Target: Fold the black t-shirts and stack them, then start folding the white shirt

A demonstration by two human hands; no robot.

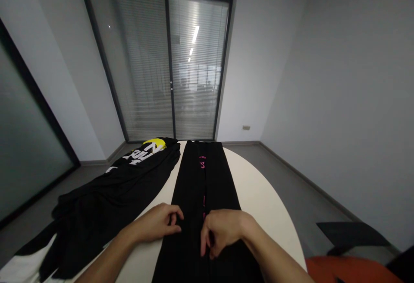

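Lengthwise on the table lies a long black garment (190, 188), folded flat with two edges meeting along its middle. Bits of pink lettering show in the gap between those edges. My left hand (160, 221) is over the garment's left edge, its fingers loosely curled and its thumb apart, with nothing in them. Above the middle seam, my right hand (223, 231) points its bent fingers down at the cloth. Its thumb and forefinger are apart, and no cloth shows between them. Whether the fingertips press on the fabric is hard to tell.
A rumpled black garment (123, 192) with white and yellow print lies on the left of the white round-edged table (258, 183) and hangs over its side. At the lower right stands an orange chair (349, 270) with a black armrest (352, 234). Glass panels with blinds (142, 67) stand beyond.
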